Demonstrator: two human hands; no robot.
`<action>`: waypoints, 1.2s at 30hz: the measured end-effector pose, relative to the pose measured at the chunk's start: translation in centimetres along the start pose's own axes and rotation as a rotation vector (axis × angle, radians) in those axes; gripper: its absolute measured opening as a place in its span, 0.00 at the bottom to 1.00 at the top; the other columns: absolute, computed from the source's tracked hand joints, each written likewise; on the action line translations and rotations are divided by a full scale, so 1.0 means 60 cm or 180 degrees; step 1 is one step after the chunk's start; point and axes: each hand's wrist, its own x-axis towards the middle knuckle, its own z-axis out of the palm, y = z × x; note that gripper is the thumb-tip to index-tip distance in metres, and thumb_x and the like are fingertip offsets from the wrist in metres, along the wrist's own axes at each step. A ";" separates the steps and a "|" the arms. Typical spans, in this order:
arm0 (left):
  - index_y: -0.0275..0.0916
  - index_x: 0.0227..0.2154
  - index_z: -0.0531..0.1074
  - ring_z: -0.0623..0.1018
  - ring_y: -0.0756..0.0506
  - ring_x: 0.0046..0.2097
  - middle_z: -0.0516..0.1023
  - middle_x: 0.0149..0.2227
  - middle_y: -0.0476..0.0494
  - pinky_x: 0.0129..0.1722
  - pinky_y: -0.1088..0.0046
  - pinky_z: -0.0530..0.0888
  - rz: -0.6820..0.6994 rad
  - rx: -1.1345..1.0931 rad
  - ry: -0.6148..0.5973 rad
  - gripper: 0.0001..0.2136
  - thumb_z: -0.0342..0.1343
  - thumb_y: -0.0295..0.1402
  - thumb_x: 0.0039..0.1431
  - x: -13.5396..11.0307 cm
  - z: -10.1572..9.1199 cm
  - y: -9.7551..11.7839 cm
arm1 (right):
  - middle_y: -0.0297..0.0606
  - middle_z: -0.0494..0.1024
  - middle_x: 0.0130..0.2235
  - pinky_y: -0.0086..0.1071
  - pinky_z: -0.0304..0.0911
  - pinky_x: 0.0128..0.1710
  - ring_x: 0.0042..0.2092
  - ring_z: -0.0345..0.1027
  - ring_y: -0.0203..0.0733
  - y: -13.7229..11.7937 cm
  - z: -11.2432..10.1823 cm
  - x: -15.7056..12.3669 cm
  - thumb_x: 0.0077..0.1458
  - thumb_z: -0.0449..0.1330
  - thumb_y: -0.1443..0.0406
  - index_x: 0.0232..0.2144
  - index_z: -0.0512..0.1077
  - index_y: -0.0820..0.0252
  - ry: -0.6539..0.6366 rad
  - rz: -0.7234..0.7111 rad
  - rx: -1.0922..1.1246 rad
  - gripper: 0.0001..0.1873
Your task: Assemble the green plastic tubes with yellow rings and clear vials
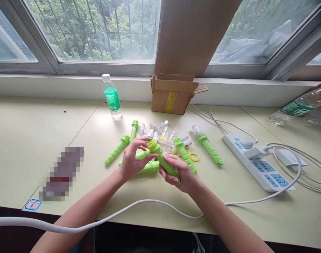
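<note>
My right hand [180,172] is wrapped round the lower part of a green plastic tube-shaped handle [164,163], which is tilted with its threaded end up and to the left. A yellow ring [152,143] sits around that threaded end. My left hand [134,158] pinches there, fingertips on the ring and thumb below it. Partly behind my left hand lie more green handles [149,167]. Another green handle [186,156] rests just beyond my right hand. Behind them is a pile of clear plastic caps [173,135] and white parts, with a loose yellow ring [194,156].
A green handle with a clear cap [207,146] lies right of the pile. Farther back stand a water bottle [112,96] and an open cardboard box [173,95]. A power strip [257,163] with cables is at right. A white cable [155,201] crosses in front of me.
</note>
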 end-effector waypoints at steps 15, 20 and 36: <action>0.38 0.37 0.65 0.79 0.46 0.42 0.77 0.45 0.38 0.35 0.69 0.80 0.0014 -0.0008 -0.0050 0.15 0.66 0.32 0.52 0.001 -0.001 0.000 | 0.35 0.72 0.24 0.21 0.43 0.10 0.12 0.52 0.24 0.005 -0.009 0.003 0.58 0.57 0.59 0.35 0.74 0.66 -0.0020 0.0097 0.0386 0.13; 0.38 0.39 0.65 0.79 0.46 0.43 0.76 0.46 0.37 0.35 0.70 0.80 -0.0039 -0.0089 -0.0127 0.16 0.65 0.30 0.52 -0.001 0.000 -0.002 | 0.35 0.71 0.22 0.21 0.44 0.10 0.11 0.53 0.26 0.006 -0.012 0.004 0.59 0.55 0.59 0.36 0.74 0.67 -0.0031 0.0070 0.0441 0.16; 0.38 0.36 0.64 0.80 0.47 0.42 0.77 0.45 0.38 0.34 0.70 0.81 -0.0194 -0.0085 -0.0081 0.14 0.64 0.31 0.53 -0.002 0.001 -0.001 | 0.32 0.73 0.23 0.19 0.44 0.10 0.11 0.52 0.24 0.005 0.001 -0.001 0.61 0.56 0.59 0.39 0.66 0.59 -0.0047 -0.0181 -0.0081 0.09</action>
